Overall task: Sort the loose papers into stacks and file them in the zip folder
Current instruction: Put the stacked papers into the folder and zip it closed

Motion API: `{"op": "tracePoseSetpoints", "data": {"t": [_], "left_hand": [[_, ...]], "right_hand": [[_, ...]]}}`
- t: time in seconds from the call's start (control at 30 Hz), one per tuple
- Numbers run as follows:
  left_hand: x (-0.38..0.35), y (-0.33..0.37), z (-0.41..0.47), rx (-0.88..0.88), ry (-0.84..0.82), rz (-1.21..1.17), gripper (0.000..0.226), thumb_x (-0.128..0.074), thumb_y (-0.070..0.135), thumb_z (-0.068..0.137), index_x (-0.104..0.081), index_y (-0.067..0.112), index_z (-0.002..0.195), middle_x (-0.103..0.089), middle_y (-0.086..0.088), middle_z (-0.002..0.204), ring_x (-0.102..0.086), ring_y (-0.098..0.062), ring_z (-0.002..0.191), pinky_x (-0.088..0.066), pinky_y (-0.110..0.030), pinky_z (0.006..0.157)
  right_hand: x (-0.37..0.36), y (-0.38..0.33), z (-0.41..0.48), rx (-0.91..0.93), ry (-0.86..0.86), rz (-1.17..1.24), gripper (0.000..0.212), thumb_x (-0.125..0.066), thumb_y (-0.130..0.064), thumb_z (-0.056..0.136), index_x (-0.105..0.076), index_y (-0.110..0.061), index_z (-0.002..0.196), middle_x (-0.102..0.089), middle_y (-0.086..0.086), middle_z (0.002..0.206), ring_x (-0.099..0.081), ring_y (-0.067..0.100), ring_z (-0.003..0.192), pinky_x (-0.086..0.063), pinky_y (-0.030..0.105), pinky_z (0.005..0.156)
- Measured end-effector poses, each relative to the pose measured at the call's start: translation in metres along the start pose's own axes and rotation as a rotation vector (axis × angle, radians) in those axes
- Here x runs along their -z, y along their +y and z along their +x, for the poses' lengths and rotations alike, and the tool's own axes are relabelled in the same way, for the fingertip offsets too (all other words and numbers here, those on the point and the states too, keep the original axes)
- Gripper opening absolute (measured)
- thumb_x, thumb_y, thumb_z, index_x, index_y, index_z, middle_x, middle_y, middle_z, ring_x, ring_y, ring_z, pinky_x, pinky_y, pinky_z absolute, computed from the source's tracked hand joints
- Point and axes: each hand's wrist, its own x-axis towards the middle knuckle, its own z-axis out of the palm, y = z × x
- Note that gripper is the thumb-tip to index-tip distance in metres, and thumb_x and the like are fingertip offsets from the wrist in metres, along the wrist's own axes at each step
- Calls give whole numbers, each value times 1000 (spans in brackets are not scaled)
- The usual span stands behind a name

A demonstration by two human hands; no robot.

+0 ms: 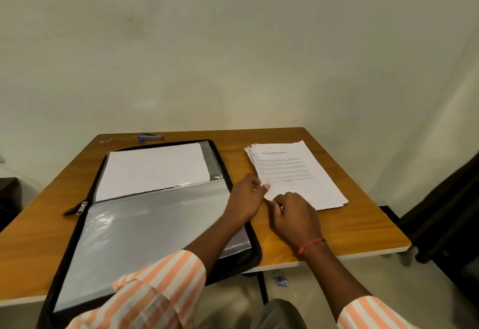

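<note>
Beside zip folder point(142, 230), left hand point(246, 197) and right hand point(294, 216) pinch paper stack point(298, 170), stapler point(150, 137) beyond.

We record both forearms extended, hands nearly touching. Left hand point(246, 196) pinches a corner of the papers point(298, 173); right hand point(295, 216) has curled fingers, grip undetermined.

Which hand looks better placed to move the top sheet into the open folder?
Probably the left hand: it touches the paper stack at its near corner, right beside the zip folder. The right hand is farther.
</note>
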Motion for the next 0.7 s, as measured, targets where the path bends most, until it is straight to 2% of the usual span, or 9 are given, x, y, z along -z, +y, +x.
{"op": "tracePoseSetpoints", "data": {"t": [0.07, 0.17, 0.2, 0.3, 0.4, 0.47, 0.53, 0.63, 0.7], "left_hand": [[-7, 6, 11, 147, 26, -81, 37, -56, 44, 102, -54, 14, 122, -66, 0, 118, -62, -15, 97, -46, -21, 66], [-15, 1, 27, 232, 41, -246, 35, -59, 40, 101, -53, 11, 121, -68, -3, 126, -71, -22, 101, -61, -31, 71], [-16, -1, 30, 266, 49, -300, 35, -61, 38, 101, -55, 10, 121, -70, -5, 125, -74, -23, 95, -64, -35, 72], [-19, -4, 37, 342, 44, -326, 27, -64, 27, 100, -62, 8, 118, -75, -10, 106, -75, -20, 75, -64, -32, 64], [-22, 0, 36, 355, 37, -292, 8, -60, 17, 100, -63, 14, 94, -72, -11, 93, -69, -21, 71, -62, -37, 69], [-26, 1, 38, 339, 15, -240, 17, -59, 13, 99, -61, 16, 83, -73, -14, 94, -66, -23, 70, -62, -42, 74], [-31, 4, 39, 327, -1, -203, 15, -61, 15, 98, -61, 16, 83, -74, -14, 95, -66, -23, 67, -61, -42, 73], [-36, 8, 42, 339, 5, -254, 9, -65, 23, 97, -65, 16, 92, -75, -12, 95, -64, -19, 57, -56, -33, 60], [-40, 9, 44, 317, 23, -250, 10, -65, 24, 95, -65, 18, 87, -75, -8, 93, -67, -19, 66, -58, -35, 65]], "right_hand": [[5, -1, -10, 16, 30, 52, 23, -52, -41, 98, -71, -27, 96, -68, -9, 90, -59, 9, 79, -55, 25, 71], [10, 2, -23, 76, 65, 103, 29, -51, -46, 97, -70, -27, 89, -69, -10, 85, -59, 7, 73, -53, 20, 65], [11, 5, -25, 72, 94, 142, 30, -51, -47, 97, -70, -26, 89, -70, -10, 84, -60, 7, 72, -53, 20, 63], [11, 18, -20, -2, 171, 158, 27, -54, -43, 98, -71, -22, 96, -71, -6, 91, -61, 10, 78, -55, 23, 67], [8, 34, -11, -96, 156, 45, 24, -56, -39, 98, -68, -19, 103, -70, -1, 102, -60, 13, 91, -54, 28, 80], [5, 41, -9, -126, 124, -2, 22, -56, -37, 98, -67, -19, 105, -69, 1, 107, -59, 15, 98, -53, 31, 86], [3, 46, -9, -120, 78, 2, 22, -54, -36, 99, -66, -19, 108, -68, 2, 111, -58, 15, 101, -52, 32, 89], [-1, 47, -11, -119, 44, 17, 25, -50, -37, 100, -65, -20, 112, -68, 0, 114, -58, 14, 103, -51, 31, 91], [-2, 46, -11, -130, 50, 34, 25, -49, -36, 101, -65, -21, 113, -68, 0, 114, -58, 14, 103, -51, 30, 91]]}}
